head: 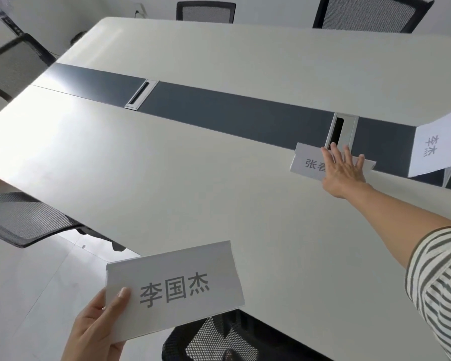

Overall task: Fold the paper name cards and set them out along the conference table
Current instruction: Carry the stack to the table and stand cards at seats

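Your right hand [342,171] lies flat, fingers spread, on a folded name card [307,162] by the table's [167,165] dark strip; your left hand [99,327] pinches another card [175,287] near the table's edge, thumb on its face.

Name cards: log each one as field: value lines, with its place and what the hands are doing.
held card: folded, in left hand, off the table's near edge
middle card: on table beside the dark strip, right hand laid over it, fingers spread
far card: standing on the strip, untouched
cards on table: two
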A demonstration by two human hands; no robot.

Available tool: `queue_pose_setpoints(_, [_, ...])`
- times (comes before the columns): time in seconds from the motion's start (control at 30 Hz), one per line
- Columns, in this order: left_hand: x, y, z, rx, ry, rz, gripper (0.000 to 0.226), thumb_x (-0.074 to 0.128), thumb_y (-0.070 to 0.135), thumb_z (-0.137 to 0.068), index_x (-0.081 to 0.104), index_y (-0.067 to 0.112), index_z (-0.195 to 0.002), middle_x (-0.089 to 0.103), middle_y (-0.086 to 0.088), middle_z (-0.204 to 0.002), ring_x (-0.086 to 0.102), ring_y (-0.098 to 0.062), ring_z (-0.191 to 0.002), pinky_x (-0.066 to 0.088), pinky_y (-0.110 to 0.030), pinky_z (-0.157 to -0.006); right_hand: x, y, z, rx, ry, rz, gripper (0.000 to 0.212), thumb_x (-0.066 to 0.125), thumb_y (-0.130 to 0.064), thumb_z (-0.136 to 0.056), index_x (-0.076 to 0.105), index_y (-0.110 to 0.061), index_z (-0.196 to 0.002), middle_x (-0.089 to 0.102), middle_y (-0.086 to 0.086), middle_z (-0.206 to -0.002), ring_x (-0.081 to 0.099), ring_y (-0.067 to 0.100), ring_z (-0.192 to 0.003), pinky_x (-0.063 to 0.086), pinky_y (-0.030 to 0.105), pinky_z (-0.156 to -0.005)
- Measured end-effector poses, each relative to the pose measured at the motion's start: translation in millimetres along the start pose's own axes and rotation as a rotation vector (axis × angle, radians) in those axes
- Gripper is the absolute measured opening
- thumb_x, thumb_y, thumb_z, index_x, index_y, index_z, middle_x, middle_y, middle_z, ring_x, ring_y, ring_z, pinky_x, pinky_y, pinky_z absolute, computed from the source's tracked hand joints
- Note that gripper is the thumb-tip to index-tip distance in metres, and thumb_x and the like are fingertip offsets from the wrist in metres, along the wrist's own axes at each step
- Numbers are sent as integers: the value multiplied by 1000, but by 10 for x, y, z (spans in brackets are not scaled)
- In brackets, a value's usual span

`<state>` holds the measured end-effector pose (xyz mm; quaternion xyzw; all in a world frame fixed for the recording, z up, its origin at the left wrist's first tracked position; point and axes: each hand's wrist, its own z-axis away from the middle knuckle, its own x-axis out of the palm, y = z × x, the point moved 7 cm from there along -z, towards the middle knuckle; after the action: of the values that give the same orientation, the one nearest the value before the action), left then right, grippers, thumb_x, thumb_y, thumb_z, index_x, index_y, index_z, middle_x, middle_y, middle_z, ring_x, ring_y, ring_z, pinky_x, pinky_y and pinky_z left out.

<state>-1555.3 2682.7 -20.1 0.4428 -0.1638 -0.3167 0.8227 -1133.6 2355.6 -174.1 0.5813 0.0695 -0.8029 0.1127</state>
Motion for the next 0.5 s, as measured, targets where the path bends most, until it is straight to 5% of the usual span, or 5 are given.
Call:
queue_pose_setpoints(0.1, [-88,22,45,24,-11,28,22,45,4,-94,65,3,-102,77,-10,-77,73,-20,-64,60,-27,-59,-230,-192,105,-36,103,-65,77,50,-16,-87,9,-18,-152,2,7,-163,0,32,-149,8,61,-115])
queue_pose_setpoints(0.2, [-249,15,111,34,-20,77,23,45,5,-94,66,2,-103,75,-15,-86,73,-20,-68,60,-27,-61,-691,-811,508,-266,391,-294,54,54,-20,-88,43,-11,-140,41,12,-150,36,33,-138,30,50,-109])
queue_pose_setpoints(0.27, [-385,23,163,51,-27,115,24,47,7,-92,66,2,-107,74,-17,-93,72,-21,-72,60,-27,-63,-920,-1303,913,-406,434,-523,37,55,-26,-90,60,-12,-124,64,8,-128,59,28,-118,45,42,-98])
queue_pose_setpoints(0.37, [-628,62,268,90,-27,172,29,50,11,-89,65,2,-111,74,-16,-95,72,-20,-77,60,-25,-64,-1029,-2026,1591,-548,286,-823,26,56,-34,-91,71,-17,-103,76,0,-99,70,17,-89,56,38,-82])
queue_pose_setpoints(0.5, [-1137,104,471,150,11,265,26,51,13,-88,69,6,-105,75,-13,-95,72,-18,-77,59,-24,-63,-923,-2865,2461,-624,-41,-1171,36,55,-49,-89,72,-17,-91,75,-4,-82,69,9,-81,55,31,-75])
